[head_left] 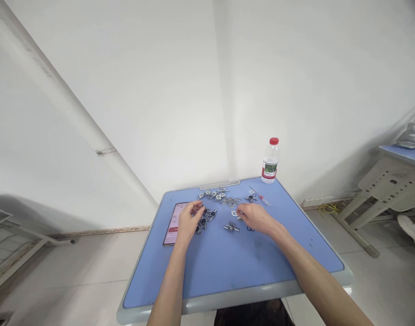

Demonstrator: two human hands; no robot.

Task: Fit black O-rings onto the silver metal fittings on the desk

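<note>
At lower centre, the curled left hand [188, 222] beside small black-and-silver metal fittings [213, 213] and curled right hand [256, 216] at a flat silvery metal plate [234, 213], grips unclear, seem at a picking-up step needing precise pinching.

The bench's flat blue top [221, 271] looks smooth and mostly matt, edged by a grey plastic-looking rim [241, 296]. The small silvery winged parts [218, 197] appear metallic, with a dull shine. At far right, the clear red-capped bottle [269, 168] is glossy, see-through plastic. The thin rectangular phone [174, 222] at left has a smooth, glassy screen. The white wall [160, 90] looks matt.
</note>
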